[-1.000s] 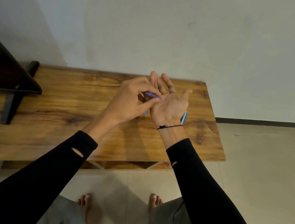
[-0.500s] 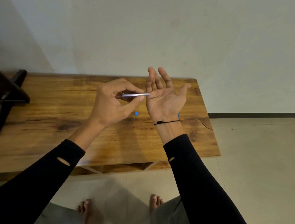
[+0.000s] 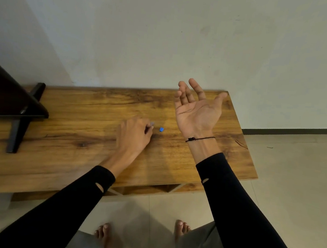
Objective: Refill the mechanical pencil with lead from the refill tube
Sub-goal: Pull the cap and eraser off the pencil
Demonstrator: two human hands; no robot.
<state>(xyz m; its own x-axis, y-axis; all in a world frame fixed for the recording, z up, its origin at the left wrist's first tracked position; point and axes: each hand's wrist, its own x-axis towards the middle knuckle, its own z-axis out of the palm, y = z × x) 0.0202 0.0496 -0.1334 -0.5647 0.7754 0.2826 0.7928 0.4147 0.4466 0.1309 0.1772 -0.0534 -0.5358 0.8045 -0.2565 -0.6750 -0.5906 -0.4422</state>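
Note:
My left hand (image 3: 133, 134) rests low on the wooden table (image 3: 80, 116), fingers closed around a thin pale refill tube (image 3: 152, 123); only the tube's tip shows past my fingertips. A small blue cap (image 3: 161, 129) lies on the table just right of that tip. My right hand (image 3: 196, 111) is held palm up above the table's right part, fingers spread. I cannot see any lead on the palm; it would be too thin to make out. The mechanical pencil is not in sight.
A dark object on a black stand (image 3: 20, 123) occupies the table's left end. The table's right edge (image 3: 249, 151) drops to a tiled floor. My bare feet (image 3: 103, 235) stand in front of the table.
My left hand has dropped from beside the right palm down to the table with the tube. The right hand stays palm up and has shifted slightly right. The blue pencel seen behind my wrist is gone from view.

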